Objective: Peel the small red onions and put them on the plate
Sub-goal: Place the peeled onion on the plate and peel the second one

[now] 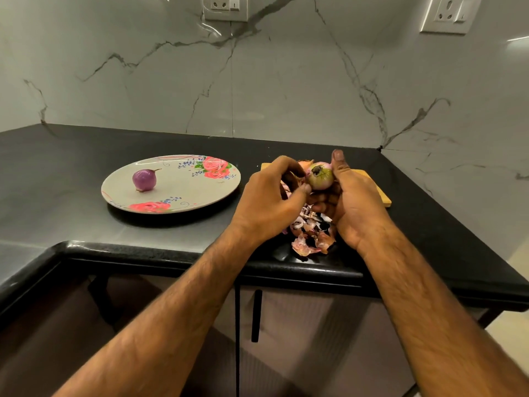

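A peeled purple onion (144, 180) sits on the floral plate (183, 196), left of centre on the black counter. My right hand (355, 202) grips a second, partly peeled onion (320, 177) above the counter, root end facing me, thumb up along its right side. My left hand (272, 202) pinches a strip of its skin at the onion's left side. Another onion is partly hidden behind my left fingers.
A heap of loose onion skins (310, 236) lies near the counter's front edge under my hands. A wooden board (378, 187) lies behind my right hand. The marble wall stands behind; a cabinet door with a black handle (256, 315) is below.
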